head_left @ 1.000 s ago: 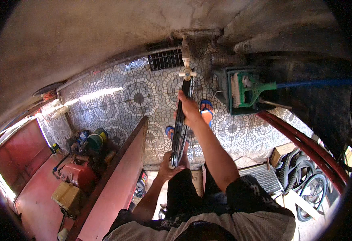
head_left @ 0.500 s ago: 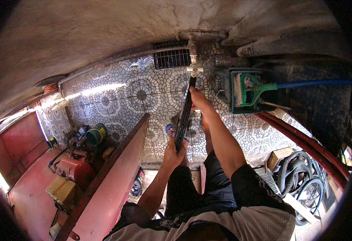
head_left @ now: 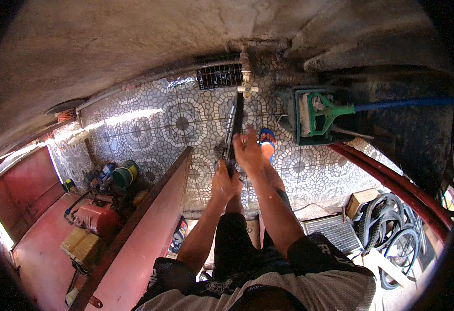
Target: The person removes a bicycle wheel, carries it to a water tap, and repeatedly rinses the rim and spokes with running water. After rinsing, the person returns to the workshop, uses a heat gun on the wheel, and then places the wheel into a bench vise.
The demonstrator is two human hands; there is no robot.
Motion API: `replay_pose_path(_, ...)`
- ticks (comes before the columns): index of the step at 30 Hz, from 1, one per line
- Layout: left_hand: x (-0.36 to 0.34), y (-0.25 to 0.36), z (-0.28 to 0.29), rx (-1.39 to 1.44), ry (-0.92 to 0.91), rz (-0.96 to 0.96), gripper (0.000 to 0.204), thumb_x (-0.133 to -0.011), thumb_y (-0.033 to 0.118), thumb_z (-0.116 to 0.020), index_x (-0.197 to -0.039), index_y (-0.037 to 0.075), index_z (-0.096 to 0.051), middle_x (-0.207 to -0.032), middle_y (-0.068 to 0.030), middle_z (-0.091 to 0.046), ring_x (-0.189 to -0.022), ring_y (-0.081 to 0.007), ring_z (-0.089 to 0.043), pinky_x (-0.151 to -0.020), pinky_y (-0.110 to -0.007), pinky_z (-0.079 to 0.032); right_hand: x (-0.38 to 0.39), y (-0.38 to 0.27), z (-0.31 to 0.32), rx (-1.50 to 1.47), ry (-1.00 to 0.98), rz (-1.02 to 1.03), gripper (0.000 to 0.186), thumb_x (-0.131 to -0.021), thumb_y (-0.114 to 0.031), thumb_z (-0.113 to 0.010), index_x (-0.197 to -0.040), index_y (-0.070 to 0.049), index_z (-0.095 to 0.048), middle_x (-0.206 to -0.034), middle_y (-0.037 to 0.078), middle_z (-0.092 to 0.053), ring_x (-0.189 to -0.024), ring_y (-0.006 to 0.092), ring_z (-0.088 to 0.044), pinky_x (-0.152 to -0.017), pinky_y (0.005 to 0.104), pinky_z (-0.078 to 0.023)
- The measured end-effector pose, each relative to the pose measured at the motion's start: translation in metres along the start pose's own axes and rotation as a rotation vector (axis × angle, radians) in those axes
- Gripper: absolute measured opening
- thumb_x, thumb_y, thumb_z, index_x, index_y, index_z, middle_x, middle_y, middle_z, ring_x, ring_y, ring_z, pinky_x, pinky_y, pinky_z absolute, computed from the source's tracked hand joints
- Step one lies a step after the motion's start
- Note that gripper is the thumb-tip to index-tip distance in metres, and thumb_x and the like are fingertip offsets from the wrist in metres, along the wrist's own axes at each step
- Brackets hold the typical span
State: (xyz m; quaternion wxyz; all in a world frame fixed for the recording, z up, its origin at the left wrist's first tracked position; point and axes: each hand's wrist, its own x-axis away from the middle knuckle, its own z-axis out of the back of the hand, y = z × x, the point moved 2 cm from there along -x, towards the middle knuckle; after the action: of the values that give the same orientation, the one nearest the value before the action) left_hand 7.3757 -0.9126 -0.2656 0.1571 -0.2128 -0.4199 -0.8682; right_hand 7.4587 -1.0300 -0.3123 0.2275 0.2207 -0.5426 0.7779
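I stand on a patterned tile floor facing a wall tap (head_left: 246, 88). A long, narrow dark object (head_left: 234, 122), like a folded rubber tyre or tube, reaches from my hands up to just under the tap. My left hand (head_left: 225, 182) grips its lower end. My right hand (head_left: 247, 150) is closed on it just above the left hand, and the two hands almost touch. My foot in a blue and orange sandal (head_left: 267, 138) shows beside the right hand.
A dark drain grate (head_left: 218, 76) sits left of the tap. A green mop bucket (head_left: 315, 116) with a blue handle stands on the right. Red hoses (head_left: 393, 181), bicycle tyres (head_left: 387, 228), a red compressor (head_left: 98, 217), a green bucket (head_left: 126, 174) and a red panel (head_left: 149, 233) surround me.
My right hand has slid down the dark object from near the tap to just above my left hand. My left hand keeps its grip.
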Motion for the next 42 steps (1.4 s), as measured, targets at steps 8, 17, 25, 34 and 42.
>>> replay_pose_path(8, 0.003, 0.013, -0.010, -0.078, -0.050, -0.048, 0.040, -0.087, 0.014, -0.065, -0.115, -0.007, -0.045, -0.105, -0.0328, -0.056, -0.096, -0.0557, -0.058, -0.079, -0.059, -0.049, -0.144, 0.047, 0.018, 0.248, -0.009, -0.273, 0.082, -0.093, -0.047, -0.065, -0.150, 0.002, -0.034, -0.125, 0.027, -0.062, -0.110, 0.0418, -0.066, -0.090, 0.0518, -0.055)
replay_pose_path(17, 0.015, 0.010, -0.017, -0.121, 0.013, -0.061, 0.043, -0.086, 0.013, -0.067, -0.117, -0.006, -0.044, -0.104, -0.0327, -0.055, -0.097, -0.0549, -0.058, -0.079, -0.058, -0.051, -0.115, 0.050, 0.003, 0.235, -0.031, -0.067, 0.073, -0.093, -0.044, -0.062, -0.144, 0.002, -0.038, -0.109, 0.026, -0.069, -0.100, 0.0410, -0.068, -0.085, 0.0498, -0.054)
replay_pose_path(25, 0.007, 0.005, -0.014, -0.149, 0.044, -0.052, 0.047, -0.084, 0.012, -0.069, -0.119, -0.006, -0.044, -0.104, -0.0331, -0.055, -0.098, -0.0547, -0.058, -0.082, -0.059, -0.050, -0.078, 0.040, -0.006, -0.042, -0.018, -0.064, 0.066, -0.088, -0.039, -0.066, -0.143, -0.011, -0.043, -0.112, 0.029, -0.065, -0.106, 0.0462, -0.065, -0.084, 0.0534, -0.054)
replay_pose_path(34, -0.002, 0.021, -0.022, -0.147, -0.040, 0.004, 0.045, -0.085, 0.012, -0.068, -0.117, -0.004, -0.041, -0.109, -0.0333, -0.055, -0.098, -0.0553, -0.059, -0.080, -0.060, -0.052, -0.040, 0.008, 0.023, 0.567, -0.008, 0.102, 0.067, -0.094, -0.051, -0.061, -0.150, -0.017, -0.046, -0.139, 0.024, -0.044, -0.132, 0.0407, -0.042, -0.106, 0.0564, -0.037)
replay_pose_path(42, -0.023, 0.040, -0.030, -0.142, -0.058, 0.047, 0.042, -0.086, 0.011, -0.066, -0.116, -0.005, -0.041, -0.111, -0.0338, -0.055, -0.098, -0.0557, -0.060, -0.078, -0.060, -0.053, -0.089, -0.008, 0.013, 0.440, -0.150, -0.224, 0.115, -0.075, -0.098, -0.036, -0.160, -0.021, -0.032, -0.152, 0.036, -0.027, -0.145, 0.0552, -0.023, -0.115, 0.0660, -0.021)
